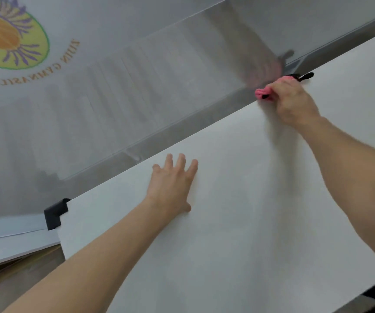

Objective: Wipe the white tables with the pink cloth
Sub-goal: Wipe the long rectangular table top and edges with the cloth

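Cloth [262, 93], pink and bunched, was at the far edge of the white tabletop [249, 233], squeezed tight in your right grip [292, 102]. Your left grip [170, 186] lay flat, fingers spread, likely to steady you.

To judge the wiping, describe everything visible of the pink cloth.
The cloth is bright pink soft fabric, bunched into a wad. The right hand grips it, so only its ends show, one on each side of the fist. It lies at the far edge of the white table. A dark bit shows in its folds; blur hides finer detail.
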Demonstrator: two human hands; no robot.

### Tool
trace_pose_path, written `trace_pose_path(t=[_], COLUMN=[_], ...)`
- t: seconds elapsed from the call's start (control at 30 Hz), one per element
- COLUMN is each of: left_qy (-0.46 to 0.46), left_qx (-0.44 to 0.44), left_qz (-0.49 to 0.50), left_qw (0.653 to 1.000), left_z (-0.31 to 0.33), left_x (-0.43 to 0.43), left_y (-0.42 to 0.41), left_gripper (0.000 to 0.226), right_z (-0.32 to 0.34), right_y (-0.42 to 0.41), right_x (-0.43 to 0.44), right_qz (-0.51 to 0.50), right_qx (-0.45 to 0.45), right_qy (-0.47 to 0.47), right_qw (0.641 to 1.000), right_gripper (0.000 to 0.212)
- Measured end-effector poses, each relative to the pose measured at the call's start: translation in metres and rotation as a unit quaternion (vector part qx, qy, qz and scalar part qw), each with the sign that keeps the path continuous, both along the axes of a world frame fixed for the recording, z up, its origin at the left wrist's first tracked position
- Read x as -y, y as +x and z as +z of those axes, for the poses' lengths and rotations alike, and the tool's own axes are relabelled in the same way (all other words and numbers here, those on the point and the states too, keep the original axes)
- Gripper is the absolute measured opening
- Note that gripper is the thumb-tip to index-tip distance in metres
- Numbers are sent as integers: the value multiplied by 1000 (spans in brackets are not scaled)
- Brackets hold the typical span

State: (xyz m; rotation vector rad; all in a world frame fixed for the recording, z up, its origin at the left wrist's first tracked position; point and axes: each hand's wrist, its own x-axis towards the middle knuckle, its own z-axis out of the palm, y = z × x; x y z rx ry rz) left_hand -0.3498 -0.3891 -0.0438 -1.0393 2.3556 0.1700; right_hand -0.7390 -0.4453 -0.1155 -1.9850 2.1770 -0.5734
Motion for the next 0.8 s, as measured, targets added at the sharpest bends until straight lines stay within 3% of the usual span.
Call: trace_pose_path(t=[0.1,0.2,0.3,0.37,0.43,0.53,0.6,0.7,0.8], left_qy=[32,40,37,41,43,42,45,43,44], left_qx=[0,24,18,14,7,11,17,17,11], left_qz=[-26,-37,-41,-35,-32,-34,-36,-39,-43], left_qw=[999,998,998,998,999,998,998,998,998], left_z=[-4,-16,-26,-28,-29,-29,-28,-27,-25], left_x=[22,32,34,34,34,35,35,35,35], left_y=[-48,-69,-68,-67,-69,-70,-69,-69,-69], left_gripper=[139,147,151,152,150,149,149,150,149], right_z=[-13,-24,-13,-8,-1,-11,-19,-26,-11], right_y=[48,148,119,32,-52,-61,20,132,85], right_x=[7,-6,4,17,18,21,21,2,8], right_qz=[-11,174,287,217,66,-41,5,197,262], right_qx=[-15,-8,20,-2,-45,-48,-11,38,75], right_qy=[-20,-28,16,27,36,20,6,-21,7], right_qw=[1000,984,958,976,996,998,1000,979,962], right_gripper=[23,25,35,38,39,36,33,32,32])
